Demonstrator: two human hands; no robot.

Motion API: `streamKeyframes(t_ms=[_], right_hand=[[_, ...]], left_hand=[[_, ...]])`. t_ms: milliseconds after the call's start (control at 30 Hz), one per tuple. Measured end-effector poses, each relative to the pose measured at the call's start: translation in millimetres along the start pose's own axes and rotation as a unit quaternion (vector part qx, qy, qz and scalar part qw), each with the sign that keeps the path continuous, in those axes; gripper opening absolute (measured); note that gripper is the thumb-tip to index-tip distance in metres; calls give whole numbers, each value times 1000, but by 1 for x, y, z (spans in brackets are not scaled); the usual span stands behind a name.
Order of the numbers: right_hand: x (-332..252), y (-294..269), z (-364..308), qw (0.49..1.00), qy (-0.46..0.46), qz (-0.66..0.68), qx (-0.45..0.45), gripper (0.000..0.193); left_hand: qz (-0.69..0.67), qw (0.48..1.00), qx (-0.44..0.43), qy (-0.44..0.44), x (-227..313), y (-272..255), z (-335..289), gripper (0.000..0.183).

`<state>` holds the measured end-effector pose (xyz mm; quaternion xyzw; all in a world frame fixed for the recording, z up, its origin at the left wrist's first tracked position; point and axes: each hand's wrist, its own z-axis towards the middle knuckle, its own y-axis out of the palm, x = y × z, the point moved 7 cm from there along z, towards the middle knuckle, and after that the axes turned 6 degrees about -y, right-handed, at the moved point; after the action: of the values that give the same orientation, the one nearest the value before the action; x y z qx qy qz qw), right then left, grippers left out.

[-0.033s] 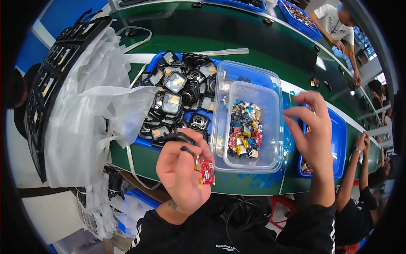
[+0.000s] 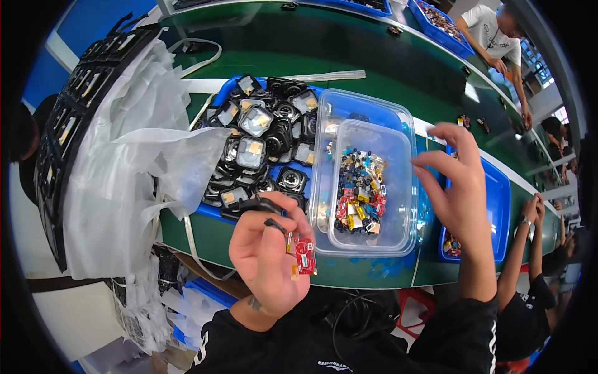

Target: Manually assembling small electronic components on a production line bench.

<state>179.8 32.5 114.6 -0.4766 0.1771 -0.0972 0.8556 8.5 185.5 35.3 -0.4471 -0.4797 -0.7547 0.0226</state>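
My left hand point(image 2: 268, 255) is closed around a black plastic device part point(image 2: 260, 204), mostly hidden by the fingers. From it a small red circuit board point(image 2: 304, 257) hangs on a thin flat cable beside my thumb. My right hand point(image 2: 460, 184) is raised between the clear tub and the blue tray on the right, fingers apart and holding nothing. In front of me stands a clear plastic tub point(image 2: 408, 240), with a smaller clear tub point(image 2: 339, 134) inside it. Small loose electronic parts point(image 2: 361, 193) fill the bottom: red boards, yellow-taped pieces and dark bits.
Left of the tubs, a blue tray point(image 2: 219, 98) is heaped with black device cases point(image 2: 252, 121). Farther left stand a stack of black trays point(image 2: 75, 131) and white film sheets point(image 2: 128, 181). Another blue tray point(image 2: 501, 212) lies on the right. Co-workers sit along the green table point(image 2: 268, 47).
My right hand has shifted very slightly left and up. My left hand keeps its hold on the black part with the red board.
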Motion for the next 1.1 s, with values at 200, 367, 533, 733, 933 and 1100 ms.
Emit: streamKeyframes(t_ms=[200, 367, 533, 733, 933, 1100], right_hand=[[-18, 54, 37, 978, -116, -99, -139, 13], [-15, 68, 38, 963, -122, -140, -194, 8], [-21, 74, 39, 955, -135, -162, -208, 8], [-27, 81, 39, 950, -149, -168, -215, 6], [-24, 64, 45, 958, -139, -177, -179, 8], [4, 23, 9, 986, 45, 149, 63, 12]], left_hand=[[2, 1000, 11, 20, 0, -4, -2, 22], [5, 1000, 10, 4, 1, -6, -5, 23], [1, 1000, 1, 3, -3, -11, -8, 21], [63, 998, -9, -24, -1, -13, -11, 25], [66, 997, -22, -18, 3, -15, -10, 25], [92, 995, 28, 35, 8, -29, -6, 22]])
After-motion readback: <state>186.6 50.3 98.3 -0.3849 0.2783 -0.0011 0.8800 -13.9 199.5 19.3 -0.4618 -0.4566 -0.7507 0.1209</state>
